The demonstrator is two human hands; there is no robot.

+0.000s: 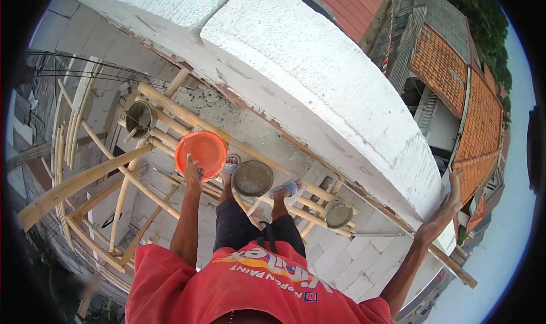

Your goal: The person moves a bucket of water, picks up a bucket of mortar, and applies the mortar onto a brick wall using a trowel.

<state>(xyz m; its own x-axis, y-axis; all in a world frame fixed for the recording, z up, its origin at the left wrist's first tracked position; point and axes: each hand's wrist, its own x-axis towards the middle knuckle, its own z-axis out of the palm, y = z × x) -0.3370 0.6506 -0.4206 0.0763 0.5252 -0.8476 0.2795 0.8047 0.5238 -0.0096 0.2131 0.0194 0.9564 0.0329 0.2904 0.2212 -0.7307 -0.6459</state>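
My left hand is at the near rim of a round orange basin, its fingers curled over the edge into the basin. The basin tilts beside my left foot, over the bamboo poles. My right hand is stretched out along the right end of the white block wall, fingers extended and palm against the block. A joint line divides two of the blocks along the wall's top. Between my feet stands a round bucket of grey mortar.
Bamboo poles form the scaffold under my sandalled feet. A dark bucket stands at the left, and a smaller mortar container at the right. A wooden plank juts out at left. Orange tiled roofs lie beyond the wall.
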